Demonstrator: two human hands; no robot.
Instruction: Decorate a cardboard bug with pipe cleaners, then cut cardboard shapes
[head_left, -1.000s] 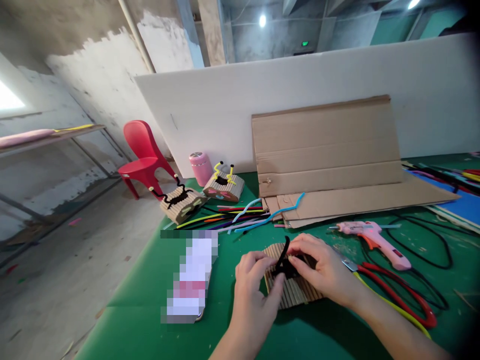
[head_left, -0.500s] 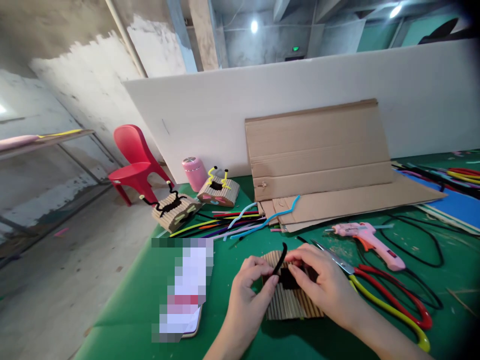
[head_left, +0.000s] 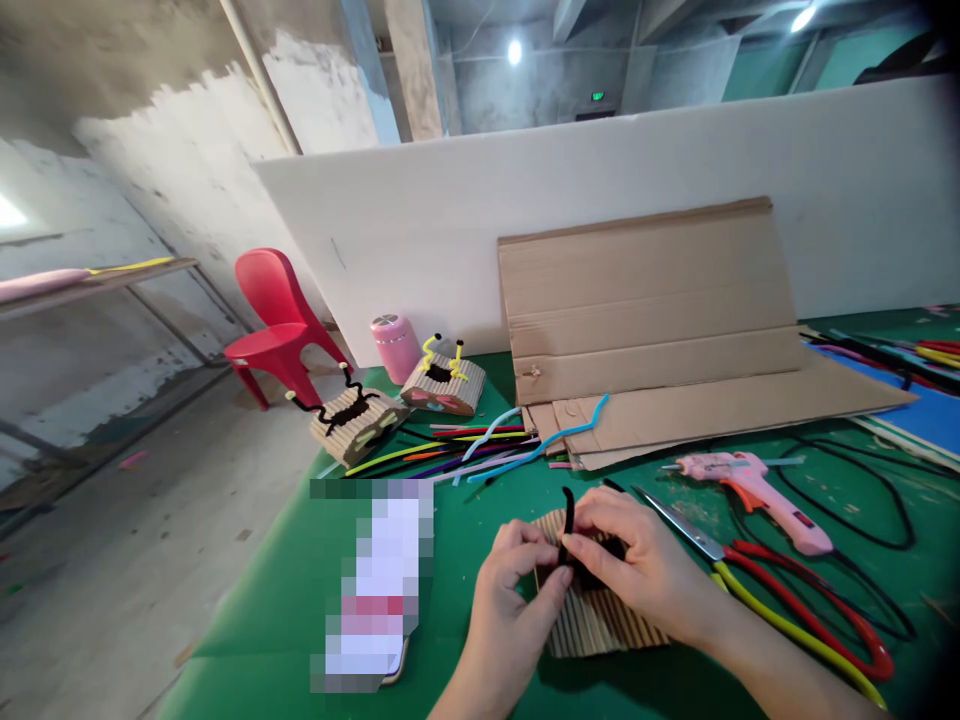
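Observation:
A corrugated cardboard piece (head_left: 600, 625) with a dark opening in its top lies on the green table in front of me. From it a black pipe cleaner (head_left: 568, 508) sticks up between my hands. My left hand (head_left: 517, 585) pinches the pipe cleaner low down, near the edge of the opening. With thumb and fingertips, my right hand (head_left: 634, 560) closes on the same pipe cleaner a little higher, and its palm covers part of the cardboard and the opening.
Scissors (head_left: 697, 530) and a pink glue gun (head_left: 765, 490) with its cord lie at right. Two finished-looking cardboard pieces with antennae, a black-antennaed one (head_left: 352, 420) and a yellow-antennaed one (head_left: 446, 385), stand behind loose pipe cleaners (head_left: 420, 455). A phone (head_left: 382, 590) lies left; folded cardboard (head_left: 645, 300) stands behind.
My right fingertips have moved left onto the black pipe cleaner, which now stands more upright. The cardboard piece has turned slightly, and the view has shifted a little.

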